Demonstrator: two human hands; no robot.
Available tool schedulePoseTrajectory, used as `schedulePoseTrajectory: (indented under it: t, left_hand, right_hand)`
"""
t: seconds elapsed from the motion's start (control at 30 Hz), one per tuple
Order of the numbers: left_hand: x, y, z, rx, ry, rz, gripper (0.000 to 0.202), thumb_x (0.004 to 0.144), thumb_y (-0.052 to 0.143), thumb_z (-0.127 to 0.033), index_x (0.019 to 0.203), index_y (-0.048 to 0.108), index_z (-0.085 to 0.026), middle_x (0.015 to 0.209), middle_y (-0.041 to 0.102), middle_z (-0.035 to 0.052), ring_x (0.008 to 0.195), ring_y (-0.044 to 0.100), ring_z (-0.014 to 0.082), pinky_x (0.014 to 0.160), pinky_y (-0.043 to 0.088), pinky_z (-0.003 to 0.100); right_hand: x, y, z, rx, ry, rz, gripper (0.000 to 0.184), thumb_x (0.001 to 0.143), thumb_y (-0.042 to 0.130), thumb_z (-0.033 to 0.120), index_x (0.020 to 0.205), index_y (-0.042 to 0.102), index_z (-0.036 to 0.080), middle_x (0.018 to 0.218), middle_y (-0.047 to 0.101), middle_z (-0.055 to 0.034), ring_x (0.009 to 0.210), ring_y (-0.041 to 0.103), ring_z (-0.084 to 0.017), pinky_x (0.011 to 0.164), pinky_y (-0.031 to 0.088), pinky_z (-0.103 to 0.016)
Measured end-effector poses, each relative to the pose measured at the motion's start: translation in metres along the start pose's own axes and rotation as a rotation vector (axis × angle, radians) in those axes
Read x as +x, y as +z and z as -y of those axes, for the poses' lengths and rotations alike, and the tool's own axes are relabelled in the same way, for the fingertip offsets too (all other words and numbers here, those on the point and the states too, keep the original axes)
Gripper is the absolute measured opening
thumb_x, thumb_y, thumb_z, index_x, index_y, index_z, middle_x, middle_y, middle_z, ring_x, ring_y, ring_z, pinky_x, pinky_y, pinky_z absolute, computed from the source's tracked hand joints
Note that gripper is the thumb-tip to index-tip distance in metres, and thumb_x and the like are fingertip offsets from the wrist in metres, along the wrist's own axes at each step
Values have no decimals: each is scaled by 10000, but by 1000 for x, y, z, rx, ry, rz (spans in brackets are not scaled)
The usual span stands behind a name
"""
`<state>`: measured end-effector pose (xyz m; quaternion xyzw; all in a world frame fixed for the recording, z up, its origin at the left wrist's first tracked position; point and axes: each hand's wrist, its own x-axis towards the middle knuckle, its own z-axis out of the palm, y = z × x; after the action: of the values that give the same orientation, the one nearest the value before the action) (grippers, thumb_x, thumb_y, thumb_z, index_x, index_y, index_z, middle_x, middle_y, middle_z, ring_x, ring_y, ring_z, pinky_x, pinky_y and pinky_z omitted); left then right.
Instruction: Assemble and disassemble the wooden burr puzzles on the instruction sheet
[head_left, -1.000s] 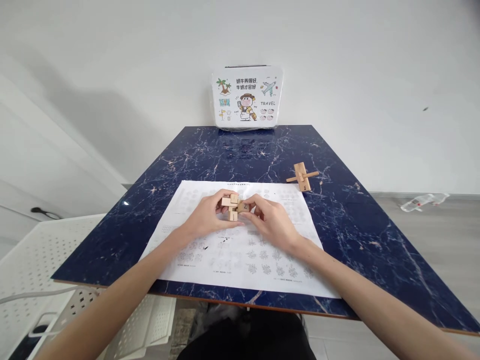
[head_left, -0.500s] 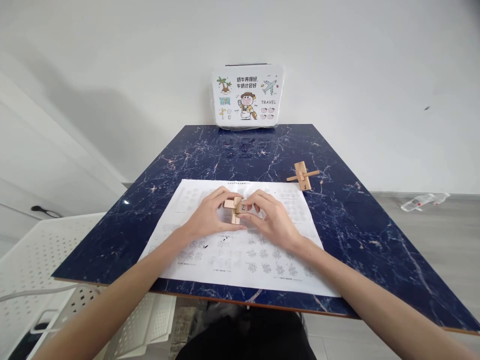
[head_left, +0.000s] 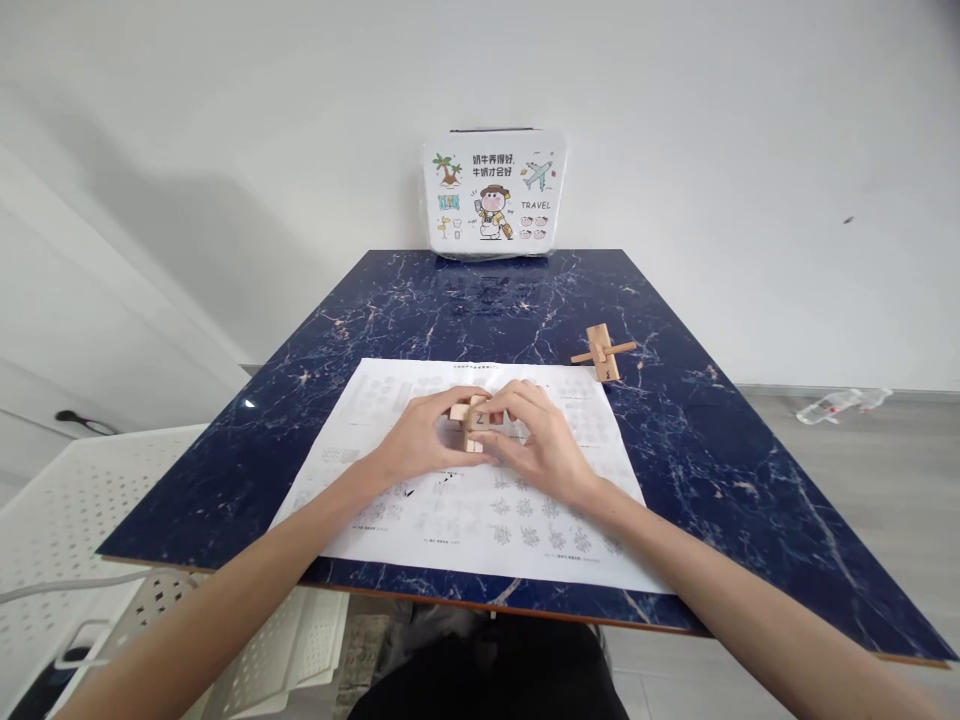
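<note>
Between my two hands sits a small wooden interlocking puzzle [head_left: 475,424], light brown, with a dark mark like a 2 on one block. My left hand [head_left: 420,432] curls round its left side, thumb along the near edge and fingers over the far edge. From the right, my right hand [head_left: 538,432] pinches the marked block between thumb and fingers. Fingers cover part of the puzzle. Below it lies a printed instruction sheet [head_left: 465,530] with rows of small diagrams.
Right of the sheet's far corner rests another wooden piece [head_left: 602,352] with a thin crossbar. A white cartoon-printed case [head_left: 495,195] leans on the wall at the back of the blue marbled table [head_left: 315,330]. White perforated baskets [head_left: 112,480] stand at left; a plastic bottle [head_left: 832,405] lies on the floor.
My right hand has shifted slightly left, and the marked block sits closer in against the rest of the puzzle. My left hand keeps its hold. The view has moved very slightly.
</note>
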<state>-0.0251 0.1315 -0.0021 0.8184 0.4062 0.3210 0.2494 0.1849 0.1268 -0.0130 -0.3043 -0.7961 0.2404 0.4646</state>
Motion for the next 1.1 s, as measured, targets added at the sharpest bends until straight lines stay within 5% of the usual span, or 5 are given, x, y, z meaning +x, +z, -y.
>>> schedulePoseTrajectory:
  t: [0.27, 0.5, 0.77, 0.93, 1.1]
  left_hand:
    - [2, -5, -4, -218, -79, -57, 690, 738, 924, -409, 1327, 605, -242, 1211, 735, 84, 1060, 730, 267, 961, 594, 434]
    - [1, -4, 0, -276, -66, -35, 732, 701, 950, -387, 1338, 616, -255, 1290, 699, 99, 1148, 702, 291, 1009, 590, 479]
    - [0, -8, -4, -133, 24, -37, 652, 739, 928, -402, 1301, 633, -253, 1269, 692, 98, 1112, 691, 270, 925, 609, 419]
    - [1, -6, -2, -70, 2, -23, 673, 763, 908, -440, 1339, 604, -271, 1333, 667, 103, 1202, 662, 303, 1025, 570, 473]
    - [3, -2, 3, -112, -158, -65, 834, 882, 796, -439, 1570, 339, -323, 1478, 568, 118, 1123, 699, 243, 977, 587, 439]
  right_hand:
    - [2, 1, -4, 61, 143, -70, 208, 1059, 546, 367, 1229, 568, 248, 1113, 598, -88, 920, 586, -215, 877, 512, -397]
    - [2, -1, -4, -42, 136, 73, 255, 1097, 432, 367, 966, 595, 222, 966, 643, -76, 843, 595, -208, 778, 468, -362]
    - [6, -4, -4, 88, 304, 181, 423, 1092, 394, 473, 807, 574, 217, 810, 668, -37, 738, 595, -188, 706, 420, -340]
    - [8, -3, -5, 257, 464, 220, 498, 1052, 429, 602, 761, 559, 219, 711, 608, -15, 649, 552, -165, 645, 418, -324]
    - [12, -5, -11, 776, 777, 11, 524, 895, 631, 727, 796, 541, 221, 682, 473, 34, 509, 417, -112, 477, 366, -284]
